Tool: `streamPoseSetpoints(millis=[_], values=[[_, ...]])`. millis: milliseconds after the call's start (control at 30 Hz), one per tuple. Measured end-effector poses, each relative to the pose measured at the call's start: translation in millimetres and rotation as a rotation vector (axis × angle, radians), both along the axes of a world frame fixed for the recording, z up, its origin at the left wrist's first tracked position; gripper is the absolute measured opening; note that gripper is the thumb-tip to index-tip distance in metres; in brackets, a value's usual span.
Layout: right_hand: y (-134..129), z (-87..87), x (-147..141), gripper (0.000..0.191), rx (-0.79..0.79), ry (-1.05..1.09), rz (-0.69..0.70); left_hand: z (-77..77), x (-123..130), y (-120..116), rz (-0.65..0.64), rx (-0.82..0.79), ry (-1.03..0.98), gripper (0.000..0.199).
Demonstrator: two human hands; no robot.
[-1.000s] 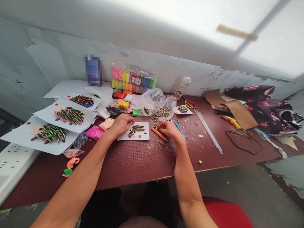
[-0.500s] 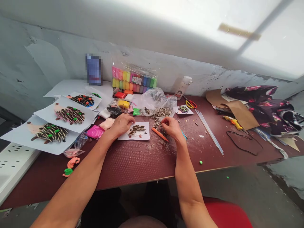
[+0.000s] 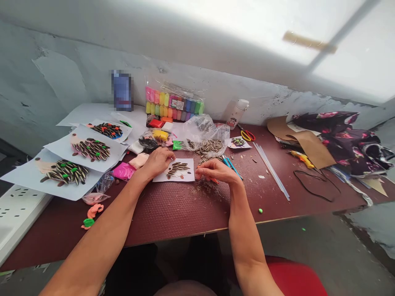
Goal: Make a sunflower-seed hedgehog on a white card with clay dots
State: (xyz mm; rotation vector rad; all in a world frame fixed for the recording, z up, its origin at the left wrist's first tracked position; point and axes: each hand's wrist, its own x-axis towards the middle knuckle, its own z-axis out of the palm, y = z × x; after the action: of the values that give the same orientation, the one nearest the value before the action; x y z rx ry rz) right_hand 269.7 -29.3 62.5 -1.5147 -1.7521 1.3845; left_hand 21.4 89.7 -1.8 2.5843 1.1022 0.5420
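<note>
My left hand (image 3: 158, 162) rests with curled fingers on the left edge of a white card (image 3: 187, 176), which carries a small picture of striped sunflower seeds (image 3: 178, 169) in rows. My right hand (image 3: 216, 172) sits at the card's right edge, thumb and fingers pinched together. Whether they grip a seed is too small to tell. An orange marker (image 3: 214, 181) lies mostly hidden beneath that hand. Behind it, a clear plastic bag of sunflower seeds (image 3: 210, 146) lies open, with loose seeds (image 3: 206, 160) near its mouth. Seed-husk crumbs (image 3: 205, 188) litter the table below my right hand.
Finished seed hedgehog pictures (image 3: 89, 149) lie on paper to the left, with packs of coloured clay (image 3: 173, 105) behind. To the right are blue pens (image 3: 231, 166), red-handled scissors (image 3: 247, 135), glue sticks (image 3: 271, 170), a yellow glue gun (image 3: 302, 159) and floral fabric (image 3: 339, 139).
My right hand has moved left from above the loose seeds to the card's right edge, now covering the orange marker and uncovering the blue pens. My left hand has stayed in place.
</note>
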Motion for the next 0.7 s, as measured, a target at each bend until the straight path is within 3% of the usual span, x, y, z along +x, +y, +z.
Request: streamPoseSetpoints(millis=[67, 167, 333, 433, 533, 700], values=[[3, -2.1, 2, 0.023, 0.108, -0.068, -0.156, 0.1, 0, 0, -0.002, 0.002, -0.002, 0.023], [5, -6.7, 7, 0.010, 0.183, -0.345, -0.357, 0.0, -1, 0, -0.002, 0.002, -0.001, 0.024], [4, -7.7, 1, 0.013, 0.134, -0.546, -0.284, -1.6, -1, 1, -0.001, 0.003, -0.014, 0.024], [4, -5.6, -1, 0.008, 0.185, -0.596, -0.332, -2.5, -1, 1, -0.004, 0.007, -0.011, 0.024], [3, -3.7, 5, 0.013, 0.190, -0.613, -0.370, -2.4, -1, 1, -0.007, 0.005, -0.014, 0.024], [1, -5.2, 13, 0.006, 0.078, -0.558, -0.318, 0.0, -1, 0, 0.003, -0.008, -0.005, 0.024]])
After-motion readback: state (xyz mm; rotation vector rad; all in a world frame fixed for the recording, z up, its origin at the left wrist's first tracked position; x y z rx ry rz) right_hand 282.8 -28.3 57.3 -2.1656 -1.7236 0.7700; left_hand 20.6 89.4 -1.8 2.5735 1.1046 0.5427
